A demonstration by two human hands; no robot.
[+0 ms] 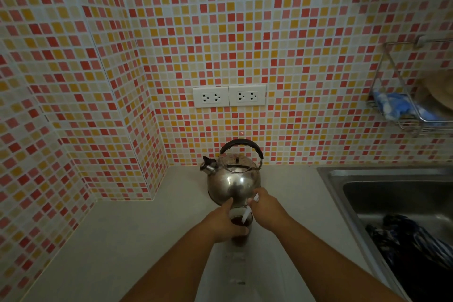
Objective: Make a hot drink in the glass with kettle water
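A clear glass (240, 220) holding dark brown liquid stands on the pale counter (147, 240), just in front of a shiny steel kettle (232, 179) with a black handle and a spout pointing left. My left hand (226, 222) is wrapped around the glass from the left. Above the rim, my right hand (266, 208) pinches a thin white stirrer (246, 216) whose lower end dips into the drink. The kettle rests on the counter against the tiled wall, untouched.
A steel sink (392, 193) lies at the right with dark striped cloth (416, 240) inside. Up on the right wall, a wire rack (404, 105) holds a blue cloth. Two white double sockets (229, 96) sit on the wall above the kettle.
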